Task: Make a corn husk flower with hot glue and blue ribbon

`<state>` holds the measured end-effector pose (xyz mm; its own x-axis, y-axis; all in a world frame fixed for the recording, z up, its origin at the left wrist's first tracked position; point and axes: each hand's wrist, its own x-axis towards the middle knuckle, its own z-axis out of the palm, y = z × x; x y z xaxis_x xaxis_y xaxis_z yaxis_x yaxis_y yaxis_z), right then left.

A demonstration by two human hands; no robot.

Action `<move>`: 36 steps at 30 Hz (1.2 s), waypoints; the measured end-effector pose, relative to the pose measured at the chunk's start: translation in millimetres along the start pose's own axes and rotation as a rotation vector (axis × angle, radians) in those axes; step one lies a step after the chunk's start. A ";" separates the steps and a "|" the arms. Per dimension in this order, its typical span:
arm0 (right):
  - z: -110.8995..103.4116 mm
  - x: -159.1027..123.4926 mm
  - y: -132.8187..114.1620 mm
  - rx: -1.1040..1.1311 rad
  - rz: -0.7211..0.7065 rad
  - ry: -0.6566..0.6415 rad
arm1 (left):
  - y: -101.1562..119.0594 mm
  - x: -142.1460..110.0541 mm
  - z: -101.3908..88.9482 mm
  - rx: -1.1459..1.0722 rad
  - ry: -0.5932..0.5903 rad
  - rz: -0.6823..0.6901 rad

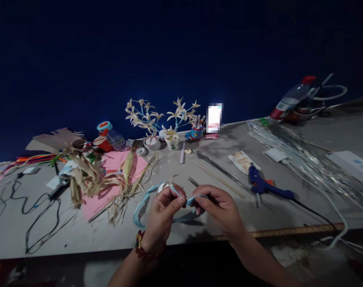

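A light blue ribbon (139,208) loops over the table and runs up between my two hands. My left hand (166,207), with a beaded bracelet at the wrist, pinches one part of it between thumb and fingertips. Close beside it, my right hand (217,205) is closed on another part, where the ribbon looks folded or twisted. What lies inside the fingertips is partly hidden. Just behind my right hand the tip of a pair of scissors (193,181) sticks out. A white roll (162,187) is partly covered by my left hand.
Behind stand two potted husk-flower stems (171,139), a pen cup (197,133) and a glowing phone (214,117). To the right lie a blue glue gun (263,183), wires (220,169) and plastic-wrapped rods (307,159). Corn husks (88,171) cover pink paper (109,161) at the left.
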<state>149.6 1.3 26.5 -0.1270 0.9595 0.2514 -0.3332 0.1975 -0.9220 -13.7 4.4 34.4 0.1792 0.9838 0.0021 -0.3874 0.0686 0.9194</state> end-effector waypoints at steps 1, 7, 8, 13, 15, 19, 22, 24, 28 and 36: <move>-1.9 -0.1 -0.8 -0.028 0.009 -0.004 | 0.5 0.3 -0.2 -0.002 -0.001 -0.013; -12.7 2.7 -18.1 -0.308 -0.277 -0.139 | -1.8 2.8 0.3 0.017 0.036 -0.002; -13.3 2.3 -21.2 -0.391 -0.360 -0.158 | -3.1 3.3 1.2 0.011 0.057 0.010; -6.2 -6.9 -25.3 -0.799 -0.701 -0.255 | -9.9 3.9 6.8 -0.108 0.188 0.059; -0.5 -11.0 -23.1 -0.910 -0.783 -0.290 | -11.4 3.3 8.6 -0.142 0.226 0.064; 9.0 -14.8 -19.8 -0.971 -0.802 -0.331 | -13.1 1.8 11.3 -0.160 0.267 0.059; 11.0 -15.0 -19.7 -0.917 -0.759 -0.347 | -14.2 0.9 12.6 -0.188 0.260 0.050; 9.5 -15.4 -19.2 -0.860 -0.742 -0.352 | -14.6 0.2 13.0 -0.197 0.266 0.034; 4.5 -16.3 -15.5 -0.737 -0.693 -0.163 | -14.8 -0.9 12.3 -0.214 0.272 0.033; 16.2 -5.1 -11.3 -0.631 -0.434 0.048 | -14.0 -2.3 16.6 -0.257 0.236 0.045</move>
<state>138.9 -9.1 40.4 -0.0610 0.7748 0.6293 0.2543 0.6217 -0.7408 6.3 -1.5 28.0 -0.0454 0.9959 -0.0785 -0.6107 0.0345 0.7911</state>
